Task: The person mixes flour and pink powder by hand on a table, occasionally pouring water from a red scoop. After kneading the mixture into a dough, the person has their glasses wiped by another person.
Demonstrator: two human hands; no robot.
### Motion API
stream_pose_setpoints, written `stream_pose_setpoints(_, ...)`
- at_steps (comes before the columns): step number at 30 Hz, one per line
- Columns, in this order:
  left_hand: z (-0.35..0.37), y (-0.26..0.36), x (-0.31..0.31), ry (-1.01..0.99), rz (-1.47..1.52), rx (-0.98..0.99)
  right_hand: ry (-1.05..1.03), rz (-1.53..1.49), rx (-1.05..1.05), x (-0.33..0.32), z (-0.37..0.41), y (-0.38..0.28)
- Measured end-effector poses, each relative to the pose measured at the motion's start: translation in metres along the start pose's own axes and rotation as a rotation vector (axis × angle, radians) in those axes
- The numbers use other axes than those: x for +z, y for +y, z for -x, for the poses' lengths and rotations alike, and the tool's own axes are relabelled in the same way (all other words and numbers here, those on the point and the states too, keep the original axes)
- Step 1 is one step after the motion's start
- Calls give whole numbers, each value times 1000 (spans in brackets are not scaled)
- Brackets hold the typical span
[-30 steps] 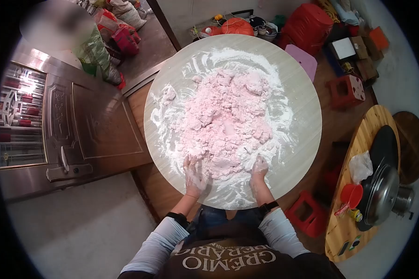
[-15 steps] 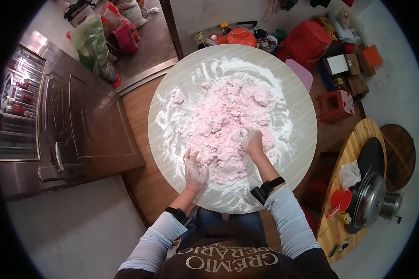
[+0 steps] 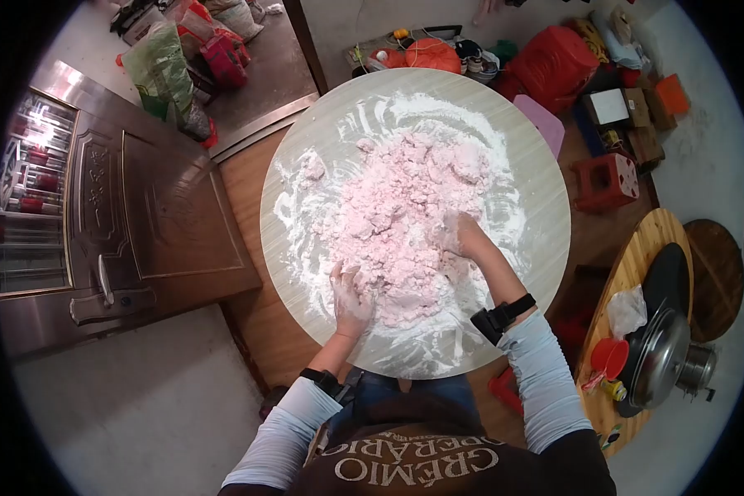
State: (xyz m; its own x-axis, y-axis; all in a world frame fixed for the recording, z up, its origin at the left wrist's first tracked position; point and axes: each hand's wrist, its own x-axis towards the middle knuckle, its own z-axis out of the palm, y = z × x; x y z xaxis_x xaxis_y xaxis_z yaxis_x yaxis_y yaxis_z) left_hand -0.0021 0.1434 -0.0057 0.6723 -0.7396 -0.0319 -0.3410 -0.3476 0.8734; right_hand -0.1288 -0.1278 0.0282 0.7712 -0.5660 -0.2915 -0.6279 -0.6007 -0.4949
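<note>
A broad heap of pink, crumbly dough (image 3: 397, 198) lies on the round table (image 3: 306, 132), with loose white flour (image 3: 417, 355) spread around it. My left hand (image 3: 351, 302) rests at the near left edge of the heap, fingers apart and touching the crumbs, coated in white flour. On the heap's right side, my right hand (image 3: 463, 234) has its floury fingers curled into the dough; their tips are partly hidden. A small separate lump of pink dough (image 3: 312, 168) sits to the far left of the main heap.
A brown door (image 3: 165, 207) stands left of the table. To the right, a wooden board (image 3: 591, 388) carries a lidded metal pan (image 3: 663, 351) and a red cup (image 3: 610, 357). A red stool (image 3: 605, 182) and several boxes are behind it.
My right hand has shifted slightly right and up along the heap, its forearm swinging outward. My left hand stays at the near left edge, with little movement. The camera view has shifted slightly.
</note>
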Motion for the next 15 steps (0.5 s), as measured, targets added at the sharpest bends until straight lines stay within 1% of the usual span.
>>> stream_pose_setpoints(1,-2,1,3,-2,-1,0,-42,28,33,-8,4,-4)
stream_pose_setpoints(2,-3,2,7,27,-3,54,-60,-64,-1,-1,6,7)
stream_pose_setpoints(3,-4,2,11,57,-4,106,-62,-61,-1,5,7,9)
stream_pose_setpoints(4,-5,1,15,61,-1,102,-1,-44,-35,11,8,9)
stream_pose_setpoints(5,-7,-1,19,50,-139,189,61,-29,-71,18,8,9)
stream_pose_setpoints(6,-9,-2,20,37,-281,276,60,-31,-74,25,5,9)
stream_pose_setpoints(7,-10,7,19,38,-286,276,-11,9,-50,33,1,8)
stream_pose_setpoints(8,-11,15,17,37,-294,233,-81,48,-24,41,-2,6)
stream_pose_setpoints(9,-12,22,15,33,-301,190,-81,41,-24,53,-5,5)
stream_pose_setpoints(10,-12,13,12,30,-305,191,-4,23,61,64,-7,3)
stream_pose_setpoints(11,-14,-4,3,9,-481,274,73,5,147,71,-6,6)
stream_pose_setpoints(12,-17,-14,-3,-14,-657,359,61,18,101,57,5,2)
stream_pose_setpoints(13,-24,-13,-9,-19,-659,363,63,14,105,41,19,-3)
stream_pose_setpoints(15,-51,-5,-16,85,-389,169,205,-35,234,18,45,-5)
